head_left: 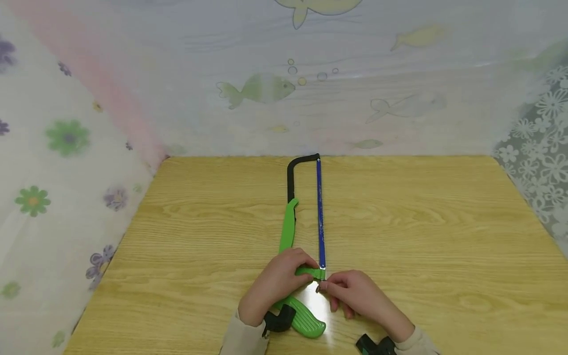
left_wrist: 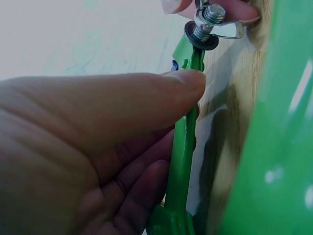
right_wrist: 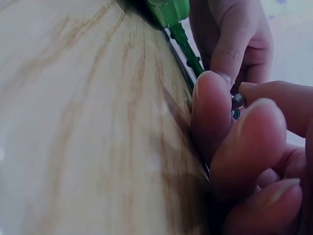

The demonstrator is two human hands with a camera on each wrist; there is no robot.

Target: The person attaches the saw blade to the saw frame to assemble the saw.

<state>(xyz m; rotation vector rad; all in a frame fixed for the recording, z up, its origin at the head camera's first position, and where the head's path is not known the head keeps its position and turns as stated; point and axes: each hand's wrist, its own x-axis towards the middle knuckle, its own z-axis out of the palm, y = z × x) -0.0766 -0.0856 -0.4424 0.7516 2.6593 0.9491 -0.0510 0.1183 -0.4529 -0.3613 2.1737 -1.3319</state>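
A hacksaw with a green handle (head_left: pixel 306 320), a black front frame (head_left: pixel 290 182) and a blue blade (head_left: pixel 321 212) lies on the table, its far end pointing away from me. My left hand (head_left: pixel 276 277) pinches the short green arm (left_wrist: pixel 182 152) at the near end of the blade between thumb and fingers. Just past the thumb, a threaded bolt carries a metal wing nut (left_wrist: pixel 230 30) and a dark washer (left_wrist: pixel 209 43). My right hand (head_left: pixel 355 293) holds the wing nut at its fingertips, which partly hide it in the right wrist view.
The wood-grain table (head_left: pixel 421 222) meets a fish-printed curtain (head_left: pixel 248 118) along its back edge. Flower-printed sheeting (head_left: pixel 49 197) hangs at the left side, and a lacy floral cover (head_left: pixel 541 148) is at the right. Black wrist devices (head_left: pixel 280 319) sit by both sleeves.
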